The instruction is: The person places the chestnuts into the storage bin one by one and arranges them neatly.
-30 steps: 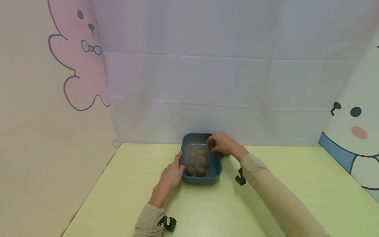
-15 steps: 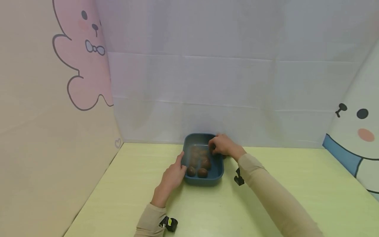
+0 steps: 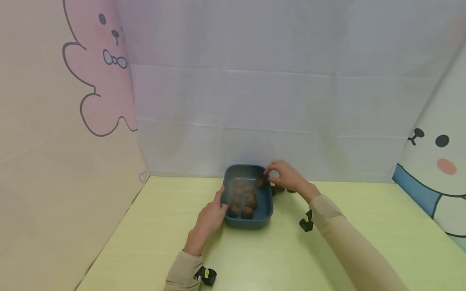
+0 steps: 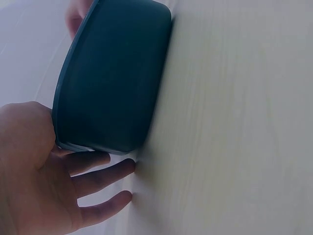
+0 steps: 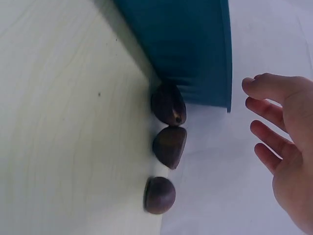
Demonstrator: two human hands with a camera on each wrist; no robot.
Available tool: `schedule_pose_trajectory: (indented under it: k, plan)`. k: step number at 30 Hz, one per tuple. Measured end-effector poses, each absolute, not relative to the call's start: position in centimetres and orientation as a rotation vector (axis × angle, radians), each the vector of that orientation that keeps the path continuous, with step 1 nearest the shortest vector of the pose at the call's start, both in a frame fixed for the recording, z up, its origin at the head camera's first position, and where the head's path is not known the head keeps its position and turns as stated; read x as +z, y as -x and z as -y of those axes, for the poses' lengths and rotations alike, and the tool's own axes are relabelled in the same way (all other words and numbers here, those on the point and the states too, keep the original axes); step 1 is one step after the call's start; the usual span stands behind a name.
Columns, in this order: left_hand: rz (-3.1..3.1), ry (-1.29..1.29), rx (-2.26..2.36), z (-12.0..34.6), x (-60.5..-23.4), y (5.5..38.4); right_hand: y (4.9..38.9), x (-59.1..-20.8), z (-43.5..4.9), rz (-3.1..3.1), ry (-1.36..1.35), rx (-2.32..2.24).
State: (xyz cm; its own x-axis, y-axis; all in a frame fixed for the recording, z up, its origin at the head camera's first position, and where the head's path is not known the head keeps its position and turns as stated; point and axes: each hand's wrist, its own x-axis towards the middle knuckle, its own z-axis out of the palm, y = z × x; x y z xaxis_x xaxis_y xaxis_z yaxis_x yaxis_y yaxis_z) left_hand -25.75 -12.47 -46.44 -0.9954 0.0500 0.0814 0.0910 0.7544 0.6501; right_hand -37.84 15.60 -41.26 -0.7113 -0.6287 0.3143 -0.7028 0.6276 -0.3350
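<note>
A blue rectangular container [image 3: 247,223] with rounded corners stands at the back of the table, and several brown chestnuts [image 3: 246,213] lie in it. My left hand [image 3: 210,218] grips its left side, with the thumb over the rim and the other fingers outside; in the left wrist view those fingers reach past the container's wall [image 4: 112,78]. Just beyond the far right corner hovers my right hand [image 3: 287,176], fingers loosely bent and holding nothing. One chestnut [image 3: 259,182] sits inside near that corner. Three chestnuts [image 5: 168,147] rest in a row on the table outside the container.
The pale yellow table [image 3: 145,242] meets a white cloth backdrop [image 3: 233,101] right behind the container. Cloth panels with cartoon animals stand left and right. Each wrist carries a small black device [image 3: 306,222].
My right hand has moved right, out of the container, and its fingers have parted. A chestnut now shows at the far right corner inside, and chestnuts outside are uncovered. My left hand stays put.
</note>
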Motion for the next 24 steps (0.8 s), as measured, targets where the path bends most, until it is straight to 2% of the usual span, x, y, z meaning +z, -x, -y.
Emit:
schedule_pose_trajectory:
  k: [16,24]
  plan:
    - [2.881,0.115,-1.093,12.5,-46.4,25.7,36.9,-44.2,-20.2,2.574,-1.050,0.915]
    - [2.892,0.113,-1.109,12.6,-46.3,25.8,36.2,-44.9,-21.7,2.677,-0.894,1.004]
